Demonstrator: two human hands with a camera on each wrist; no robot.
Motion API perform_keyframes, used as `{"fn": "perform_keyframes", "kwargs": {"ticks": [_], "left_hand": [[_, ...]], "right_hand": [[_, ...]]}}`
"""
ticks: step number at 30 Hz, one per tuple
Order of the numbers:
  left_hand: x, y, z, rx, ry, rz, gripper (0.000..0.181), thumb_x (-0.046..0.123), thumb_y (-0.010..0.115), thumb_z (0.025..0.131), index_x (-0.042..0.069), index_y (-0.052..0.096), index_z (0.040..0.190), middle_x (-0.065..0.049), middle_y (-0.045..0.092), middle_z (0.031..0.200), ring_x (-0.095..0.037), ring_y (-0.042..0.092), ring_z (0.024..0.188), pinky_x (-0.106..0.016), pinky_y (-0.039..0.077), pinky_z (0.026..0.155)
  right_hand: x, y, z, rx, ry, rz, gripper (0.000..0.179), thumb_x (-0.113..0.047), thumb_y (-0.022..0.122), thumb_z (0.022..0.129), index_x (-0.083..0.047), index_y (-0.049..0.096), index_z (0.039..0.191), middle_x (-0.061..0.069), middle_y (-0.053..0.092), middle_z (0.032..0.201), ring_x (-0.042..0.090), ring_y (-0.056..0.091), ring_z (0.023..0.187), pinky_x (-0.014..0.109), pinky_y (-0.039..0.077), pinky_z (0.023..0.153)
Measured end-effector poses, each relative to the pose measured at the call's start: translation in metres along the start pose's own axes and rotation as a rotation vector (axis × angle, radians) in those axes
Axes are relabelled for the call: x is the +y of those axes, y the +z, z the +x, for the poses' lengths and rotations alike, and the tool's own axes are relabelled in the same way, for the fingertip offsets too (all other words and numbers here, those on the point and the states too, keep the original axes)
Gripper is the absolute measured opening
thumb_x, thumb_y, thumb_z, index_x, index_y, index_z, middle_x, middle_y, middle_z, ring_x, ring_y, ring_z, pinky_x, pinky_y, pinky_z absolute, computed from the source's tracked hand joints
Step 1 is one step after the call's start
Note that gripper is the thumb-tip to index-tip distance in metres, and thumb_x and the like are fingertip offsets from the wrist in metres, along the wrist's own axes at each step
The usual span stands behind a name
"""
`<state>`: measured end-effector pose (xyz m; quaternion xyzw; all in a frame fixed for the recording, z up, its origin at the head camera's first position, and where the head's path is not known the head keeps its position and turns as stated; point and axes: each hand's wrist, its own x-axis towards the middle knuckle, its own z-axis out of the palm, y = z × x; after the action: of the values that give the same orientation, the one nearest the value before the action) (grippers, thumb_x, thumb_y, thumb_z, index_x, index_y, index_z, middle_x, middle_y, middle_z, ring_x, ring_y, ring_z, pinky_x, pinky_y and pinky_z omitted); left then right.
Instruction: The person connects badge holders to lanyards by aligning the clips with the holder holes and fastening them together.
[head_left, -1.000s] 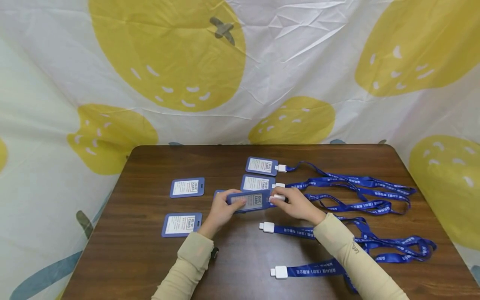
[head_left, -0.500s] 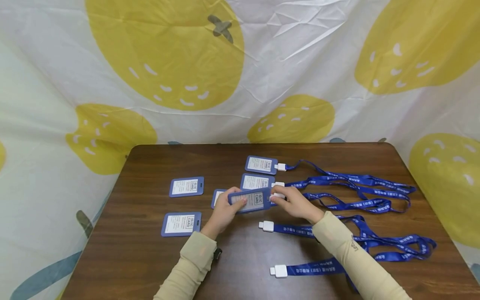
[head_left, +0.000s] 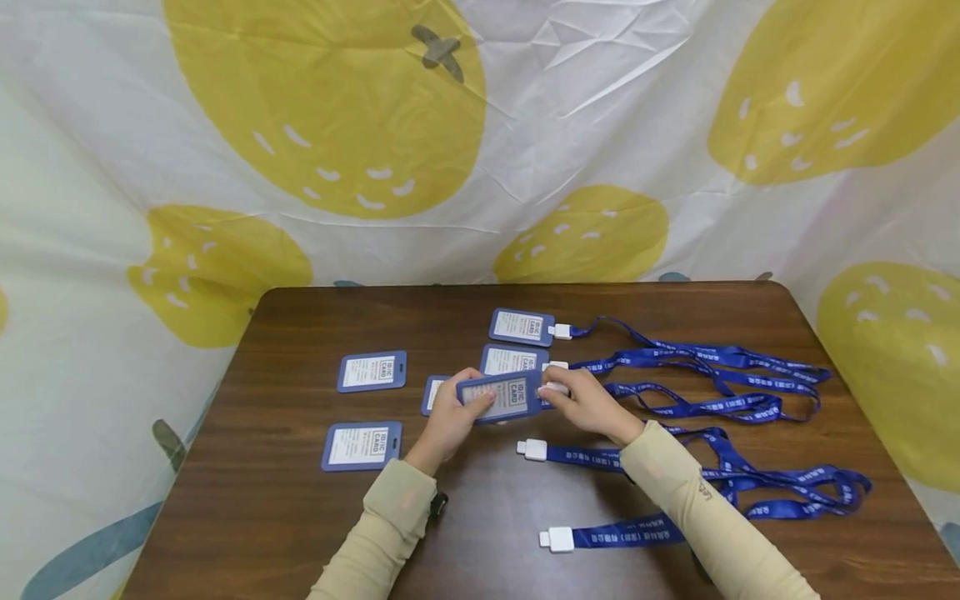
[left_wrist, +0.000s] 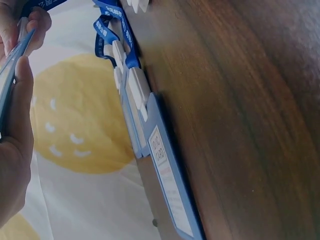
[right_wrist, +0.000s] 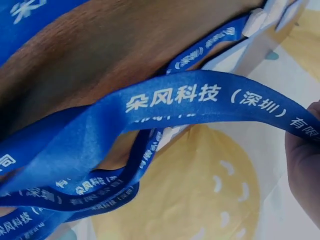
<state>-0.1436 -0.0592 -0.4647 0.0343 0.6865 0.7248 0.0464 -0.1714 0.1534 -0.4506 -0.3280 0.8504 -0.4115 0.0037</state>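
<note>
My left hand (head_left: pixel 452 418) grips a blue ID card holder (head_left: pixel 517 395) by its left end, thumb across its front. At the holder's slotted right end, my right hand (head_left: pixel 594 405) pinches the white clip (head_left: pixel 555 388) of a blue lanyard. The fingers partly cover where clip and slot meet. In the left wrist view the left hand (left_wrist: pixel 17 120) has the holder nearly edge-on, with the other hand's fingertips at its top. The lanyard's printed strap (right_wrist: pixel 200 97) trails from the right hand (right_wrist: pixel 302 170) in the right wrist view.
Two card holders (head_left: pixel 372 372) without lanyards lie on the left of the brown table (head_left: pixel 247 500). Behind the hands, several holders (head_left: pixel 521 327) lie joined to lanyards. Two loose lanyards with white clips (head_left: pixel 558 540) lie at front right. A lemon-print cloth (head_left: pixel 330 108) hangs behind.
The held card holder tips slightly, its face turning more toward the head camera, and the left hand shifts a little right. Both hands keep their hold; the head view has tilted slightly.
</note>
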Motion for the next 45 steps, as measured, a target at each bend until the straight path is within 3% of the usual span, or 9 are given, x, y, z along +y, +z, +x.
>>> {"fn": "perform_keyframes", "kwargs": {"ticks": [12, 18, 24, 30, 39, 45], "left_hand": [[-0.003, 0.002, 0.0, -0.027, -0.002, 0.011, 0.013, -0.007, 0.056, 0.084, -0.011, 0.052, 0.096, -0.028, 0.061, 0.096, -0.027, 0.063, 0.082, -0.037, 0.053, 0.07], [-0.003, 0.0, 0.0, -0.006, 0.009, 0.059, 0.015, -0.004, 0.058, 0.084, -0.01, 0.053, 0.097, -0.026, 0.062, 0.095, -0.022, 0.063, 0.079, -0.034, 0.053, 0.07], [0.005, -0.004, -0.003, 0.033, -0.023, 0.114, 0.021, -0.003, 0.062, 0.081, -0.009, 0.053, 0.1, -0.017, 0.061, 0.087, -0.014, 0.058, 0.07, -0.028, 0.051, 0.062], [0.001, -0.009, -0.006, 0.097, -0.04, 0.091, 0.027, -0.007, 0.063, 0.077, -0.01, 0.05, 0.101, -0.013, 0.058, 0.083, -0.011, 0.055, 0.066, -0.024, 0.049, 0.059], [-0.009, -0.03, -0.006, 0.265, -0.094, 0.129, 0.036, -0.008, 0.064, 0.073, -0.008, 0.048, 0.105, -0.014, 0.053, 0.09, -0.015, 0.052, 0.073, -0.023, 0.045, 0.065], [-0.017, -0.043, -0.012, 0.261, -0.104, 0.149, 0.041, -0.012, 0.058, 0.07, -0.01, 0.047, 0.109, -0.019, 0.052, 0.1, -0.021, 0.05, 0.084, -0.024, 0.042, 0.074]], "right_hand": [[0.001, 0.002, -0.002, -0.02, -0.019, 0.004, 0.004, -0.007, 0.057, 0.088, -0.004, 0.057, 0.085, 0.003, 0.059, 0.072, 0.008, 0.044, 0.058, 0.024, 0.038, 0.053], [0.004, 0.001, -0.002, -0.047, -0.052, -0.024, 0.008, -0.009, 0.057, 0.089, -0.005, 0.061, 0.095, 0.002, 0.064, 0.079, 0.007, 0.048, 0.062, 0.025, 0.042, 0.058], [0.007, -0.002, -0.004, -0.13, 0.008, -0.045, 0.02, -0.023, 0.063, 0.086, -0.008, 0.063, 0.099, 0.001, 0.067, 0.089, 0.007, 0.053, 0.068, 0.026, 0.046, 0.064], [0.01, -0.009, -0.005, -0.222, 0.067, -0.117, 0.032, -0.034, 0.07, 0.078, -0.009, 0.063, 0.096, 0.001, 0.066, 0.09, 0.009, 0.051, 0.07, 0.027, 0.045, 0.064], [0.025, -0.02, -0.012, -0.247, 0.099, -0.221, 0.013, -0.011, 0.073, 0.075, -0.009, 0.064, 0.085, -0.004, 0.061, 0.075, 0.009, 0.049, 0.064, 0.027, 0.044, 0.061], [0.033, -0.024, -0.02, -0.235, 0.122, -0.284, 0.013, -0.005, 0.072, 0.073, -0.008, 0.064, 0.082, -0.003, 0.059, 0.072, 0.01, 0.047, 0.062, 0.029, 0.045, 0.06]]}}
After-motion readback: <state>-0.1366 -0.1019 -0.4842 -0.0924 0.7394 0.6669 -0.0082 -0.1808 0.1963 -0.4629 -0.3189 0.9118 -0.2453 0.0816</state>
